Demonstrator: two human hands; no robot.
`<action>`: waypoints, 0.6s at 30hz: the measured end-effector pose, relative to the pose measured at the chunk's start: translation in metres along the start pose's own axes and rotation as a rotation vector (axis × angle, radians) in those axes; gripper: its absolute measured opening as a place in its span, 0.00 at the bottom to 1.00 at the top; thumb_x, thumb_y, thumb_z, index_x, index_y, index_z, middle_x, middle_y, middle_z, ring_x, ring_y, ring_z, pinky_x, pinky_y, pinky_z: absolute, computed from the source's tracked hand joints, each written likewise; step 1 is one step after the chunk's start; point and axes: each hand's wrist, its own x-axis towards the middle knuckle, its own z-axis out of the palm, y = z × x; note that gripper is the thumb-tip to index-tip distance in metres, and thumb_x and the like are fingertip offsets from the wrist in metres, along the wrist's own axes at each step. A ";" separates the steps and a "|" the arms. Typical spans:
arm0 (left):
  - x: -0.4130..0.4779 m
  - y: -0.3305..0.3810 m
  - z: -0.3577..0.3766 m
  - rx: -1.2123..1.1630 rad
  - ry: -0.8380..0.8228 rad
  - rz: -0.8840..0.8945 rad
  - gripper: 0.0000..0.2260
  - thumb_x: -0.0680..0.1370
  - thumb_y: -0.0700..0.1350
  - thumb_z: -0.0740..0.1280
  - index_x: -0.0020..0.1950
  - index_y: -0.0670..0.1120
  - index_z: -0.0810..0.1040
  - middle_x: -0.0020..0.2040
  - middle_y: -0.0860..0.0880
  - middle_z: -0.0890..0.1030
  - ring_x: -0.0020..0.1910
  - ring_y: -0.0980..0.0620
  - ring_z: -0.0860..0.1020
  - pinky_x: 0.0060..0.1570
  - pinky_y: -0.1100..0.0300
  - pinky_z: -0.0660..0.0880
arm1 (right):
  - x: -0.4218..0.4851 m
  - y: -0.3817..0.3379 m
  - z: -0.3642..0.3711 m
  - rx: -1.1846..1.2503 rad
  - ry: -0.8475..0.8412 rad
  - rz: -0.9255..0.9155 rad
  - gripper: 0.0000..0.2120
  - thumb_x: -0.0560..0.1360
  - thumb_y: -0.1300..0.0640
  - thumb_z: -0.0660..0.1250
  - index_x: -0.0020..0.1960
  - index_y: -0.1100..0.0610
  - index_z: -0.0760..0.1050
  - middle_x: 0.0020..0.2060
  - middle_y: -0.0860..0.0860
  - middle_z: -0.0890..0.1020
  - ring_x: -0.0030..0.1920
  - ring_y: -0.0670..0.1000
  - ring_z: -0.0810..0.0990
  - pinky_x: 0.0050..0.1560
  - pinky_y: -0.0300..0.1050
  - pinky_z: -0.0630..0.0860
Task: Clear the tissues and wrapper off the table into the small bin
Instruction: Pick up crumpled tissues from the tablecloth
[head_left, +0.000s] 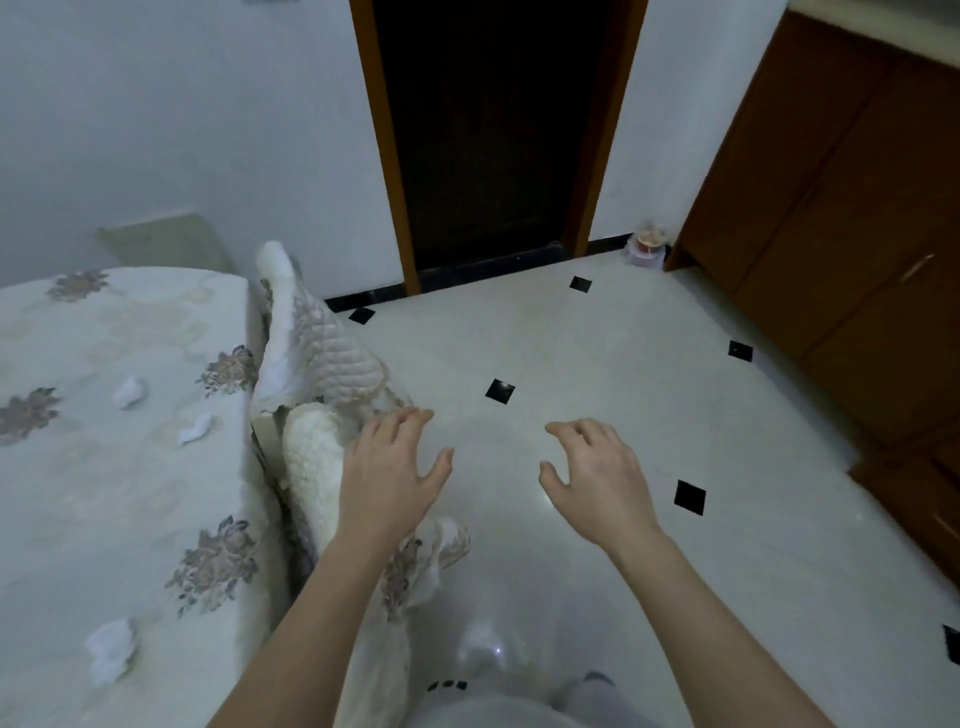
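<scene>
Three crumpled white tissues lie on the flowered tablecloth at the left: one towards the back, one just nearer, and one close to the front. My left hand hovers with fingers spread and relaxed, holding nothing, just right of the table edge over a quilted chair. My right hand hangs over the floor with loosely curled fingers, empty. I see no wrapper. A small pale container stands on the floor by the far wall; whether it is the bin I cannot tell.
The table fills the left side. A chair with a quilted white cover stands against its right edge. Pale floor tiles with black diamonds spread ahead. A dark doorway is in the far wall and a brown wooden cabinet lines the right.
</scene>
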 end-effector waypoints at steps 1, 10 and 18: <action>0.007 -0.001 0.004 -0.003 -0.004 -0.025 0.21 0.75 0.58 0.63 0.64 0.49 0.77 0.60 0.49 0.79 0.58 0.46 0.76 0.53 0.47 0.76 | 0.012 0.001 0.004 -0.002 -0.017 -0.029 0.20 0.74 0.50 0.66 0.64 0.54 0.75 0.56 0.52 0.79 0.60 0.55 0.74 0.56 0.52 0.73; 0.066 -0.020 0.018 0.043 0.104 -0.348 0.21 0.75 0.59 0.62 0.62 0.48 0.78 0.58 0.48 0.80 0.57 0.45 0.77 0.55 0.49 0.75 | 0.154 -0.004 0.041 0.062 -0.158 -0.339 0.19 0.73 0.51 0.66 0.63 0.54 0.76 0.54 0.52 0.80 0.58 0.55 0.76 0.54 0.51 0.74; 0.068 -0.010 -0.004 0.156 0.250 -0.801 0.18 0.78 0.55 0.66 0.65 0.51 0.76 0.64 0.51 0.78 0.62 0.48 0.74 0.60 0.51 0.72 | 0.253 -0.041 0.051 0.149 -0.287 -0.743 0.18 0.73 0.54 0.69 0.62 0.55 0.76 0.50 0.53 0.80 0.52 0.56 0.77 0.46 0.52 0.77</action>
